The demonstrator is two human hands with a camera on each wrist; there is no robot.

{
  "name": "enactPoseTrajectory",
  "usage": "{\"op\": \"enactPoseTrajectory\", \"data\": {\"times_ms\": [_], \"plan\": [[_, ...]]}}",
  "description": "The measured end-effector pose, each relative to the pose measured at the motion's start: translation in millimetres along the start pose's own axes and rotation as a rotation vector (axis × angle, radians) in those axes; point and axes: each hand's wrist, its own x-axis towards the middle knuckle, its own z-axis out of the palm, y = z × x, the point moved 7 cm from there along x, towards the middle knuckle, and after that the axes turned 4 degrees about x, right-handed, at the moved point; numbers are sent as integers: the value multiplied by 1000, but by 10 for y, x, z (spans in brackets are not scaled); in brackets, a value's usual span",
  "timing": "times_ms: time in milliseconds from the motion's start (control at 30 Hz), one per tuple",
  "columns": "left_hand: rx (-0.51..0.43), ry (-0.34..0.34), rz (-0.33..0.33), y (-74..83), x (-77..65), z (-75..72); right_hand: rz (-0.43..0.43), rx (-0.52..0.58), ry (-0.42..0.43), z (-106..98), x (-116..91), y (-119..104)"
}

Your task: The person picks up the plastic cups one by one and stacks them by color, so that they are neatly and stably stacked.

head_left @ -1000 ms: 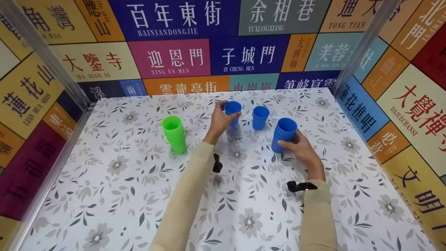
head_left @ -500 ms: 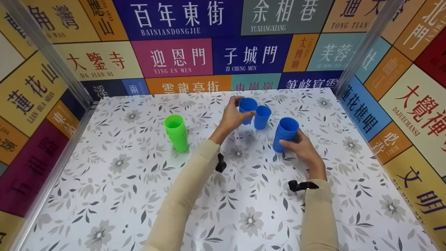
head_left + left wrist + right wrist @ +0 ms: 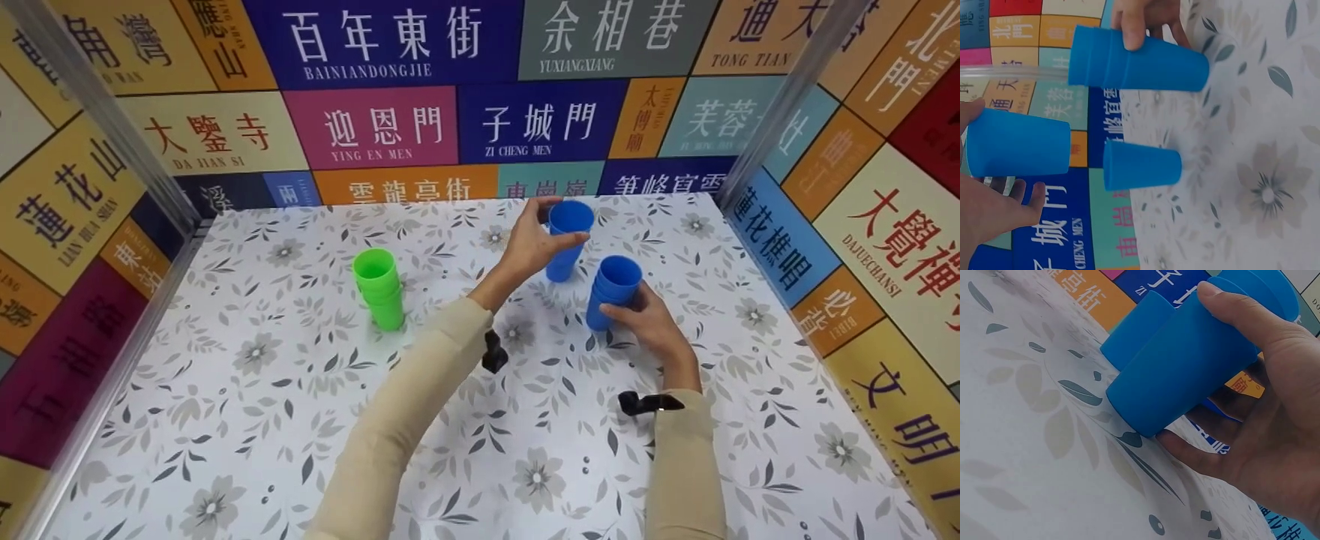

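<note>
My left hand [image 3: 531, 241] grips a blue cup [image 3: 1019, 143] near its rim, holding it raised above another blue cup [image 3: 1143, 165] that stands upright on the table. In the head view the raised cup overlaps the standing one; the left wrist view shows a gap between them. To the right, my right hand [image 3: 651, 319] holds a stack of nested blue cups [image 3: 611, 292], thumb across the front and fingers behind. Its base is at the tablecloth in the right wrist view [image 3: 1179, 365]. A stack of nested green cups [image 3: 380, 289] stands on the left, with neither hand at it.
A white tablecloth [image 3: 480, 450] with grey leaves and flowers covers the table. Panels with large Chinese lettering [image 3: 382, 124] rise along the back and both sides. Clear posts [image 3: 780, 97] stand at the rear corners.
My left hand has carried its blue cup to the right, from beside the standing blue cup to over it. The right hand and its stack stay in place, as do the green cups.
</note>
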Motion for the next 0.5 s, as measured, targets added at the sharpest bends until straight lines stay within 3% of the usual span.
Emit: {"op": "enactPoseTrajectory", "data": {"times_ms": [500], "plan": [[29,-65,13,385,-50,309,13,9,-22,29,-36,-40]]}}
